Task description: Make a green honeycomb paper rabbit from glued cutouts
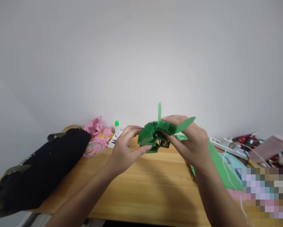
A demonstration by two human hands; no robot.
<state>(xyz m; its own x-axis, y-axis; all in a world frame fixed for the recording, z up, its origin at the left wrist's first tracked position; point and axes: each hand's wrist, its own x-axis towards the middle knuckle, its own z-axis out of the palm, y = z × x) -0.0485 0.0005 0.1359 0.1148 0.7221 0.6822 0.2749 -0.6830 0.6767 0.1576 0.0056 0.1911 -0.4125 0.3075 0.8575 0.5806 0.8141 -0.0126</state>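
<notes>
A fan-like bundle of green paper petals [155, 134] is held above the wooden table [141, 186] between both hands. My left hand [126, 146] pinches its left end with thumb and fingers. My right hand [186, 140] grips the right end from above. Two loose green petals stick out, one pointing up and one to the right.
A black bag [37, 167] lies on the left of the table. Behind it are pink paper scraps [94, 126], a tape roll [94, 148] and a glue bottle with a green cap [117, 126]. Green paper sheets [220, 167], a white power strip [228, 145] and cables lie at the right.
</notes>
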